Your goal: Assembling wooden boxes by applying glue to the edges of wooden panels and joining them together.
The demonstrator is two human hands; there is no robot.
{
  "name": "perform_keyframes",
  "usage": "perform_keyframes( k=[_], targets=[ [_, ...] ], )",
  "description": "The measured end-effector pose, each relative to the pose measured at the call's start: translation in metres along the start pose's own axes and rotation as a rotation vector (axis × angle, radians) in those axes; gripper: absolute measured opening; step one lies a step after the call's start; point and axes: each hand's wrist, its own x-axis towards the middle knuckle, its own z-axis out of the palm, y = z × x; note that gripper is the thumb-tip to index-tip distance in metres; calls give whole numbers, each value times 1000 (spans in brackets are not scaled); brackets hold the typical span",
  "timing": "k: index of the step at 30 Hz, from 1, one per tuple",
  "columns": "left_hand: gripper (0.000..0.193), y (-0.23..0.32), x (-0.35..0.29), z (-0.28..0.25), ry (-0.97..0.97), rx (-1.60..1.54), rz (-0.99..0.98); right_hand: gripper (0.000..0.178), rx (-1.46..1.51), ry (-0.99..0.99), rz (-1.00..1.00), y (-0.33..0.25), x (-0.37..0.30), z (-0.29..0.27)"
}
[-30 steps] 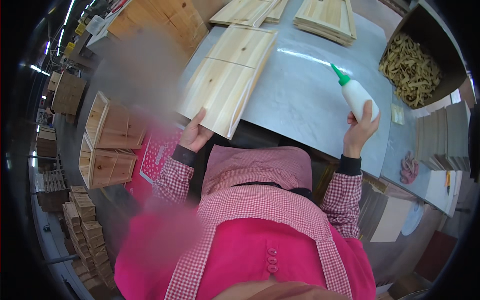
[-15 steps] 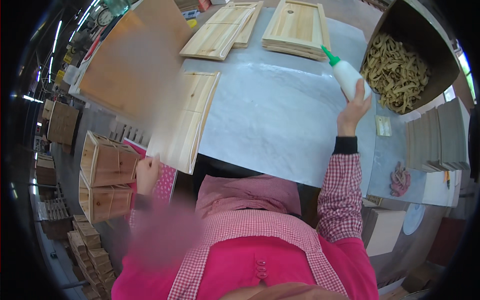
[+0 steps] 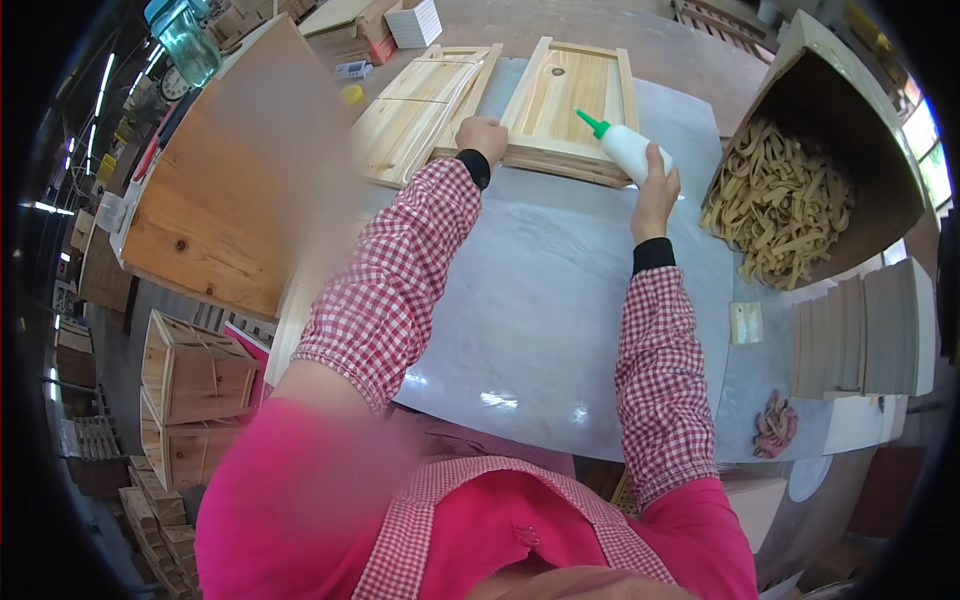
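While our left hand point(image 3: 482, 136) rests curled on the near left corner of the wooden frame panel point(image 3: 570, 105), our right hand point(image 3: 655, 190) is closed round a white glue bottle point(image 3: 628, 150) at the panel's near right edge. The bottle's green nozzle point(image 3: 590, 122) points up and left, over the panel; the panel's long axis runs away from us.

A grey worktable point(image 3: 560, 300) stands amid stacked wooden crates point(image 3: 190, 400) on the workshop floor, daylit windows point(image 3: 925, 150) right.
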Motion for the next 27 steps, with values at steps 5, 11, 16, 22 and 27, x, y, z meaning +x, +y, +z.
perform_keyframes(
  k=[5, 11, 16, 22, 27],
  targets=[
    [32, 7, -13, -8, -65, 133, 4, 48, -133, 32, -32, -6, -7, -5],
    [53, 14, -170, -61, -121, 318, 427, 43, 124, 32, 18, -21, -93, -72],
    [62, 54, -256, -97, -79, 832, 873, 38, 291, 63, 158, -45, -202, -104],
    [60, 21, -241, -73, -183, 724, 1179, 38, 250, -13, 92, -48, -246, -113],
    [47, 84, -291, -132, -334, -72, 334, 59, 407, 54, -178, -127, -252, -127]
  ],
)
